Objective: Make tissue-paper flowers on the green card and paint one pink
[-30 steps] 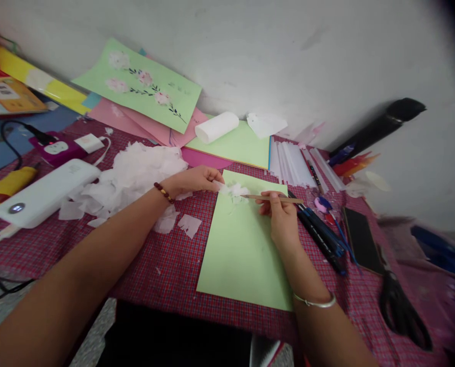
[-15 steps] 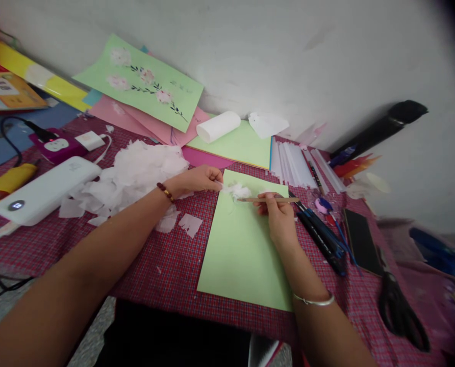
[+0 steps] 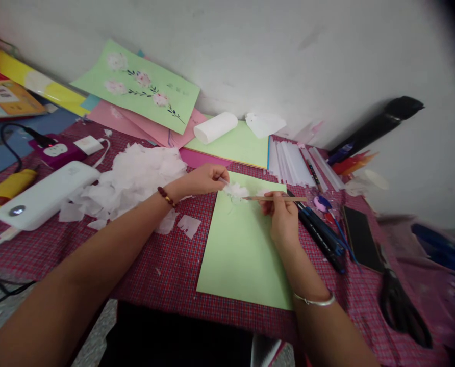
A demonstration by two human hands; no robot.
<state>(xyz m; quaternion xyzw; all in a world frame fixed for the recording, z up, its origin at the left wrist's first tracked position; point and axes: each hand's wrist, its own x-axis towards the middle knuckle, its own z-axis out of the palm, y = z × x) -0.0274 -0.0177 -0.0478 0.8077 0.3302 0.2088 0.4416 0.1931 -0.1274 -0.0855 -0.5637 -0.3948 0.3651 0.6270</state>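
A light green sheet of paper (image 3: 243,255) lies on the checked tablecloth, with a small tuft of crumpled white tissue paper (image 3: 236,190) near its top. My left hand (image 3: 212,178) is closed in a pinch at the sheet's upper left edge, holding a thin bit of white tissue beside the tuft. In my right hand (image 3: 283,216) is a pencil (image 3: 266,198), held level, its pointed end just right of the tuft. Whether the tip touches the tissue I cannot tell. Left of the sheet is a heap of torn white tissue pieces (image 3: 143,168).
Black pens (image 3: 319,239), a phone (image 3: 361,237) and scissors (image 3: 401,308) lie to the right. A white power bank (image 3: 47,196) and a purple socket (image 3: 55,150) are at left. A green flower picture (image 3: 143,89) and a tissue roll (image 3: 216,127) are along the wall.
My right hand has drawn the pencil slightly right, away from the tuft. My left hand has shifted a little right, closer to the tuft. The view has moved slightly.
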